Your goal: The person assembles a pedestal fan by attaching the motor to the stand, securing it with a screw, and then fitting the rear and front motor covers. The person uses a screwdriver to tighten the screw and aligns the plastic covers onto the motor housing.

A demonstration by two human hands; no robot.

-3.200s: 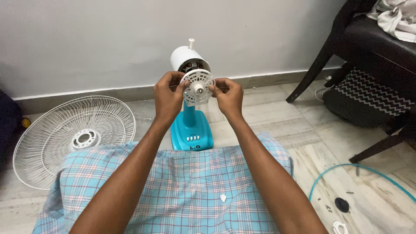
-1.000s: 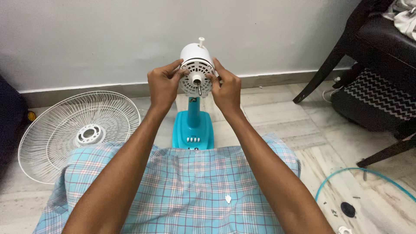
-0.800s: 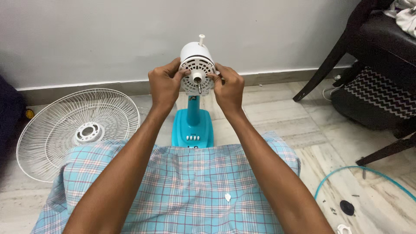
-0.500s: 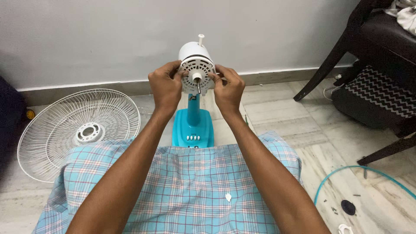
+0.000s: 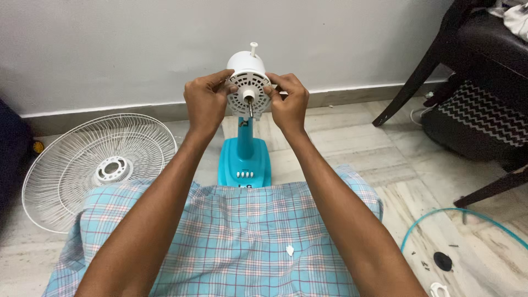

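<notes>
Both hands, left hand [image 5: 206, 102] and right hand [image 5: 287, 102], pinched the rim of the white motor housing [image 5: 248, 82] from either side, steadying it atop the teal stand [image 5: 245, 157]. Its bare shaft [image 5: 250, 105] faced the person, while the removed grille [image 5: 99, 168] lay flat on the floor well aside.

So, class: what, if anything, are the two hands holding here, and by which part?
Both hold the white fan motor head by the sides of its round front face: left hand on its left edge, right hand on its right edge.
</notes>
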